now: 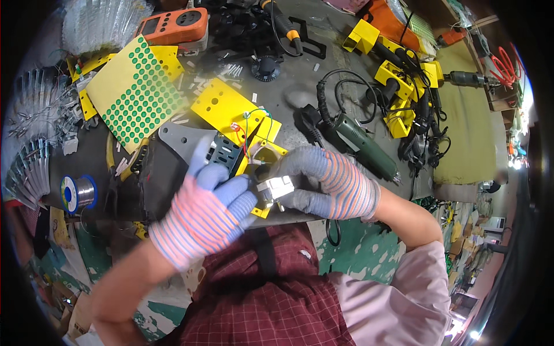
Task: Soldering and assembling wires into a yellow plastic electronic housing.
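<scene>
Both hands wear striped gloves with blue-grey fingers and meet at the bench's near edge. My right hand [334, 181] is closed, thumb and fingers pinching a small white-and-silver boxy part [276, 189]. My left hand [208, 210] is curled beside it, one finger along a black slotted plate [222, 154]; what its other fingers grip is hidden. Just beyond them lies a yellow metal bracket [222, 106] with round holes. Thin red and green wires [247, 132] run from small terminals on it toward my hands.
A green corded power tool [360, 144] lies right of my hands. Left are a solder spool [79, 194], pliers [111, 167] and a sheet of green round stickers [138, 95]. An orange meter [173, 26] stands behind. Yellow brackets with black cables [398, 81] crowd the far right.
</scene>
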{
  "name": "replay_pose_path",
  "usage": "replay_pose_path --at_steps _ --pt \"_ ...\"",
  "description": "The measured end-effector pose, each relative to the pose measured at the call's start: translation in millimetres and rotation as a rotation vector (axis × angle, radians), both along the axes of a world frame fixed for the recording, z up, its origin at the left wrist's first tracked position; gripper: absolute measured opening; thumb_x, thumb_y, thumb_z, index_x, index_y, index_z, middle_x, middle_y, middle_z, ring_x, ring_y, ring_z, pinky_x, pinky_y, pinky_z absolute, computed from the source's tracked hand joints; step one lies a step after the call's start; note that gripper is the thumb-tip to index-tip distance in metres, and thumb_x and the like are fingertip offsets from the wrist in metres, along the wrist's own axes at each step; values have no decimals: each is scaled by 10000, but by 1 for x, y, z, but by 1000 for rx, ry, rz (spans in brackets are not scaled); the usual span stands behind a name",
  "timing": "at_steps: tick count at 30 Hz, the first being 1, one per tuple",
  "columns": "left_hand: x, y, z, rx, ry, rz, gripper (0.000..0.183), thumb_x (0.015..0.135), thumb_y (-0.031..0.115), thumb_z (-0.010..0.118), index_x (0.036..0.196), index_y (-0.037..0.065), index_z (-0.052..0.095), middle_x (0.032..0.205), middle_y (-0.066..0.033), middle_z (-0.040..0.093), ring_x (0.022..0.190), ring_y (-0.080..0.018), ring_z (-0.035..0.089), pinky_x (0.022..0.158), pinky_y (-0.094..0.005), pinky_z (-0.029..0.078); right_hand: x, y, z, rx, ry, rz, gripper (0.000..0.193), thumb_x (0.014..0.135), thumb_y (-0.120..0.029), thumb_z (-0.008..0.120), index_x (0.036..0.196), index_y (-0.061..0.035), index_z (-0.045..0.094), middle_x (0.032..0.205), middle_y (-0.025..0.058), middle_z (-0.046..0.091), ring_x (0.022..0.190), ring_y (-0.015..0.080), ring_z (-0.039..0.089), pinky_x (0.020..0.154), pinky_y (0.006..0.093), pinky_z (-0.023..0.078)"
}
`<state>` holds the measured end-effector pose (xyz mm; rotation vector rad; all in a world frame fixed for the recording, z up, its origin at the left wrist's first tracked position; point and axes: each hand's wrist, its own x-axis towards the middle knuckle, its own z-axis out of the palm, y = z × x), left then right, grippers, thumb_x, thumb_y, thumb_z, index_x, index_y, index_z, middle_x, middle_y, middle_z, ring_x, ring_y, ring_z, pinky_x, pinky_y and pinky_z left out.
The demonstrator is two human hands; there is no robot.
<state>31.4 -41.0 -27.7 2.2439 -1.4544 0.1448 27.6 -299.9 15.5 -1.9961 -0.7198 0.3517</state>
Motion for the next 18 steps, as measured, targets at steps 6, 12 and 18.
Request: replay_pose_path --at_steps 6,12,18 --pt "-66 -28 -22 -211 208 571 423 771 381 773 1080 117 654 1272 -143 528 1234 -416 408 1110 -596 307 1 0 -13 10 154 -22 338 907 -258 715 1171 -72 617 1047 147 697 980 337 685 841 400 532" --pt "-13 7 -24 -256 201 128 327 728 261 782 966 82 647 1086 -143 589 1208 -423 520 1085 -556 404 -1 12 -4 -84 182 -17 355 921 -294 696 1182 -71 606 985 159 697 937 374 682 803 416 544" --pt "-5 15 -22 -206 264 112 384 739 256 822 1046 91 662 1154 -156 590 1292 -459 497 1079 -539 424 -4 16 -2 -63 -96 38 326 927 -226 671 1225 -108 608 1049 151 694 934 351 685 769 429 561"
